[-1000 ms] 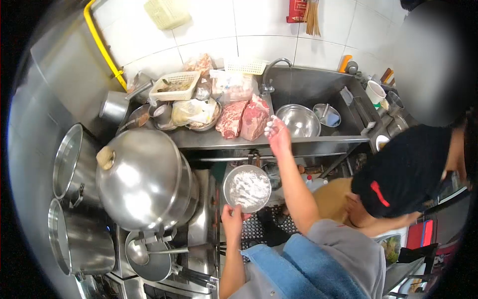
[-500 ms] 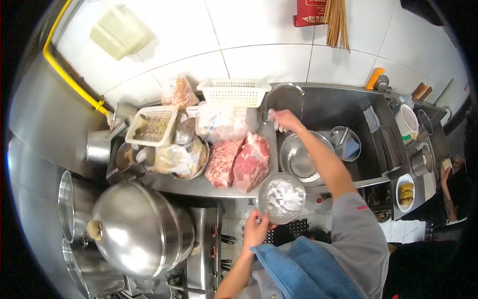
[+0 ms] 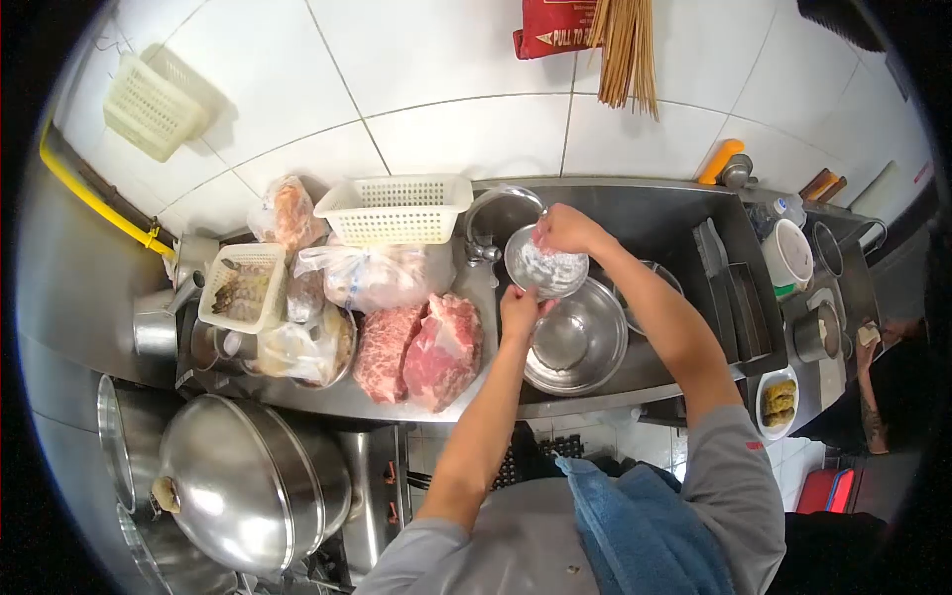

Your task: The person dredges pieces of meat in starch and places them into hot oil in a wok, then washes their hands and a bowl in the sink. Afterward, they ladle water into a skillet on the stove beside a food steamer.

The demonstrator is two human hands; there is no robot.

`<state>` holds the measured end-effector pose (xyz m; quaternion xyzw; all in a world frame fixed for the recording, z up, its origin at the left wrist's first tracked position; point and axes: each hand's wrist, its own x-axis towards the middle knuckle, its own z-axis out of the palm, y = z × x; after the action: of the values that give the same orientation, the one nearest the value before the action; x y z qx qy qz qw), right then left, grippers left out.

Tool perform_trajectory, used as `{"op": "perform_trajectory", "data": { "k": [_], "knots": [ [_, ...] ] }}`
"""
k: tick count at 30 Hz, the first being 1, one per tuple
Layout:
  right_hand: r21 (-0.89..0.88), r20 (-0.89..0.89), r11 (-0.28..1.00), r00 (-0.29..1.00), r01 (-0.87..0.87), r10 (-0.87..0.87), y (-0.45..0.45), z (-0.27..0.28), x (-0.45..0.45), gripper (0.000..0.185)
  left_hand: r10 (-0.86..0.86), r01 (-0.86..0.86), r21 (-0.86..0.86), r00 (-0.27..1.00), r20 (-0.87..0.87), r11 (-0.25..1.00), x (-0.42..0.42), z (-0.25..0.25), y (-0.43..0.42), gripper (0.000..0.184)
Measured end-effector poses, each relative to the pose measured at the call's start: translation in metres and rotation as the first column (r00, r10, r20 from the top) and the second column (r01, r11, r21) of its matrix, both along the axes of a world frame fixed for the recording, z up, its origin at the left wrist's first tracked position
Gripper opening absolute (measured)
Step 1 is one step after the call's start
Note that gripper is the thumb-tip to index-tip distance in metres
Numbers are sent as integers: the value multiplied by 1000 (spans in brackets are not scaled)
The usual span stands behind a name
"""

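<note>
My left hand (image 3: 520, 311) grips the near rim of a small metal bowl (image 3: 555, 278) with white, powdery or foamy stuff in it. The bowl is held up by the faucet (image 3: 506, 198), above the sink's near left side. My right hand (image 3: 565, 230) is at the bowl's far rim, fingers curled downward over its inside; whether they pinch anything is hidden. Below and partly behind the held bowl sits a larger steel bowl (image 3: 585, 347). Two raw marbled meat pieces (image 3: 436, 352) lie on the counter left of my left forearm.
Left on the counter are a basket of shrimp (image 3: 241, 297), a white basket (image 3: 397, 210) and plastic bags of food (image 3: 382, 276). A large domed steel pot (image 3: 233, 481) stands at lower left. Right of the sink (image 3: 654, 213) are a dish of yellowish food (image 3: 777, 405) and a co-worker's arm (image 3: 869, 397).
My left hand has carried the small bowl from the counter's front edge up to the faucet. My right hand has left the faucet area and come to the bowl's rim. The view has shifted.
</note>
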<state>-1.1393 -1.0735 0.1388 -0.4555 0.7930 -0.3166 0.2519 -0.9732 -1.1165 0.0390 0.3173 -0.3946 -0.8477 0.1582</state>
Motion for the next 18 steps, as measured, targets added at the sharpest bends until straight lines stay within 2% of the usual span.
{"op": "perform_trajectory", "data": {
  "k": [1,4,7,9,10,13,16,18],
  "knots": [
    [-46,90,998,996,31,-26,4,3,2,8,-7,7,-19,1000,4,1000,-1,6,0,14],
    [98,125,984,980,146,-158,8,22,16,6,17,-15,43,999,-29,999,1,14,4,14],
    [41,-301,977,935,209,-188,-7,-12,17,11,32,-32,55,999,2,998,4,9,6,14],
    [-29,75,989,987,143,-140,-10,-33,14,12,48,-48,58,999,5,997,8,6,5,14],
    [-71,260,990,960,122,-99,-11,-43,14,13,53,-53,59,999,6,997,9,4,5,15],
    [-245,-139,946,958,210,-249,-26,-74,21,18,50,-50,62,999,-6,997,10,0,4,16],
    [-289,-179,898,903,331,-390,-42,-77,22,21,50,-50,57,999,7,997,12,1,5,17],
    [-230,-79,895,909,382,-409,-43,-67,33,20,50,-51,52,998,28,997,11,-2,6,16]
  ]
}}
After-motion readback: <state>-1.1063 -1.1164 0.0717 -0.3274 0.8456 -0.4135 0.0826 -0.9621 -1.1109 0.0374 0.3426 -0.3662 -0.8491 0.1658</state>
